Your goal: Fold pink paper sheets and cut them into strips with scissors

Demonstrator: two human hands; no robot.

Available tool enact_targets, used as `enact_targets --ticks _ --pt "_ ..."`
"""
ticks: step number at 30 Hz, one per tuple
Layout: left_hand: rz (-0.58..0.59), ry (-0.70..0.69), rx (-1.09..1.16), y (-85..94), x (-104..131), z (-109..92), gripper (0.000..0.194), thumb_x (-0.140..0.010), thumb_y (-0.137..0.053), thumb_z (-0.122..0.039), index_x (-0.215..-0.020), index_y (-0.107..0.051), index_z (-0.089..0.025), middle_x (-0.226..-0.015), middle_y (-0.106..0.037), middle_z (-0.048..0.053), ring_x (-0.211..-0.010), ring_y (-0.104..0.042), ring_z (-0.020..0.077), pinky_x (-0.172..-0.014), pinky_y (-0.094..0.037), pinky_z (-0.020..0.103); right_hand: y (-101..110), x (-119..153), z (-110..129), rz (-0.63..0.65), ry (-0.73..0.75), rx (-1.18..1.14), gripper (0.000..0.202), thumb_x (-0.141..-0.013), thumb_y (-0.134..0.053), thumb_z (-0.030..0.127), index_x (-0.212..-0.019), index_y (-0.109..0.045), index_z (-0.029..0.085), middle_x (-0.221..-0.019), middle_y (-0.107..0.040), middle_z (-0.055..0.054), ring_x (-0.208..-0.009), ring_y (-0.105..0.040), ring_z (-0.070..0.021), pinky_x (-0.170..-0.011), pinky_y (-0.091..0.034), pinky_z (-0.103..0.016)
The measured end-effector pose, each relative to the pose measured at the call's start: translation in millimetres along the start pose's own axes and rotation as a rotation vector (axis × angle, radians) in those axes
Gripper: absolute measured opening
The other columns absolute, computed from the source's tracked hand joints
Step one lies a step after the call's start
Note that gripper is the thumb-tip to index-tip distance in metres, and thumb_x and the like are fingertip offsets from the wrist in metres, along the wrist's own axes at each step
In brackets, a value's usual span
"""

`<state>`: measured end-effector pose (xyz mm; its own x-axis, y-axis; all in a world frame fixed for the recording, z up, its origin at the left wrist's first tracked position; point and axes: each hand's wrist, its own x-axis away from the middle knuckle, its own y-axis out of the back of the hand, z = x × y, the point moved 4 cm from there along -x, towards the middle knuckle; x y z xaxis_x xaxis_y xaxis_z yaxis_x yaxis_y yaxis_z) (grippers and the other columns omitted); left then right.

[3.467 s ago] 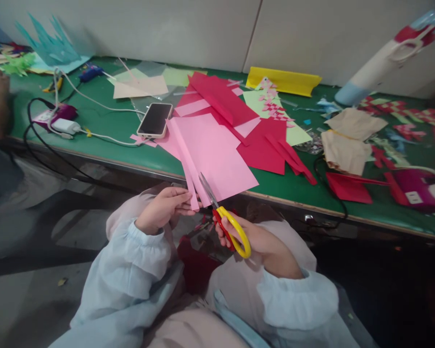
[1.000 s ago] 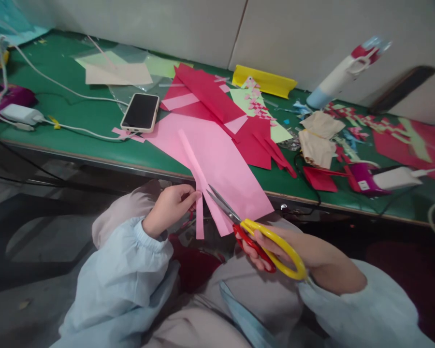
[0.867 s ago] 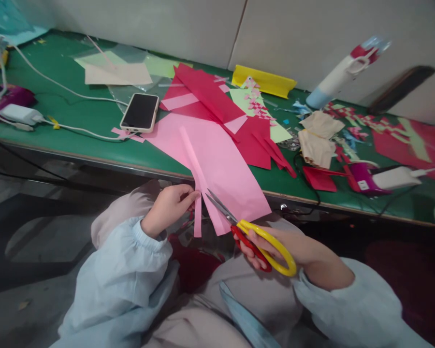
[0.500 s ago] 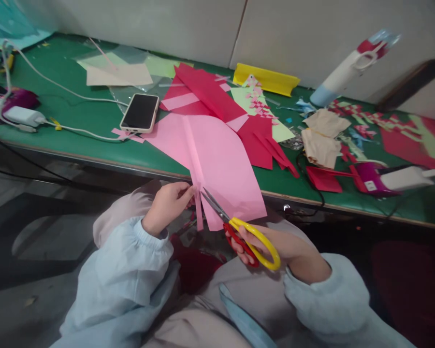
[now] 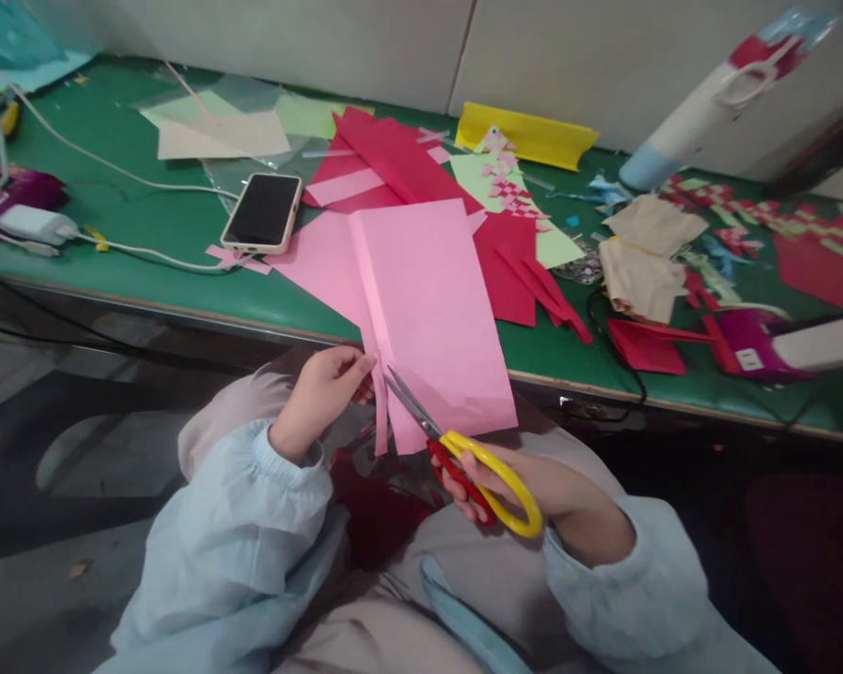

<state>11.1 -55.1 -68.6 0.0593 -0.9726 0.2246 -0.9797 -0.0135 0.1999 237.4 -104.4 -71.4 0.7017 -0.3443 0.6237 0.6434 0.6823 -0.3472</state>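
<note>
A pink paper sheet (image 5: 436, 309) lies partly on the green table and hangs over its front edge, with a narrow strip hanging apart at its lower left. My left hand (image 5: 327, 393) pinches the paper near the top of that strip. In my right hand (image 5: 481, 477) are scissors (image 5: 492, 482) with one yellow and one red handle. Their blades point up and left, with the tips at the slit beside the strip. Red paper sheets (image 5: 393, 164) lie behind the pink one.
The green table (image 5: 133, 281) holds a phone (image 5: 263, 213) with a white cable, a yellow folded piece (image 5: 526, 136), woven paper strips (image 5: 510, 187), a beige cloth (image 5: 643, 271), a white bottle (image 5: 695, 112) and purple devices (image 5: 751, 342) at both sides.
The pink sheet's right part has flattened out, its curved far edge now straight. The scissors and my hands have shifted slightly left. The camera view has moved a little.
</note>
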Motion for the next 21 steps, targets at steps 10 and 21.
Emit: enact_targets --ticks 10,21 --pt "0.027 0.141 0.187 -1.1 3 2 0.032 -0.081 -0.064 -0.040 -0.064 -0.056 -0.015 -0.053 -0.060 0.000 -0.048 -0.059 0.0110 -0.050 -0.054 0.023 -7 -8 -11 0.053 0.064 -0.036 0.054 -0.079 -0.054 0.071 -0.088 -0.046 0.018 -0.072 -0.051 0.002 -0.056 -0.048 -0.0070 -0.047 -0.038 -0.020" --pt "-0.024 0.086 0.075 3.6 4 2 0.029 -0.085 -0.057 -0.036 -0.063 -0.055 -0.017 -0.051 -0.057 -0.002 -0.045 -0.057 0.0107 -0.049 -0.051 0.022 -26 -29 -27 0.013 0.186 -0.185 0.056 -0.079 -0.054 0.072 -0.094 -0.047 0.018 -0.073 -0.052 0.003 -0.055 -0.048 -0.0058 -0.051 -0.037 -0.019"
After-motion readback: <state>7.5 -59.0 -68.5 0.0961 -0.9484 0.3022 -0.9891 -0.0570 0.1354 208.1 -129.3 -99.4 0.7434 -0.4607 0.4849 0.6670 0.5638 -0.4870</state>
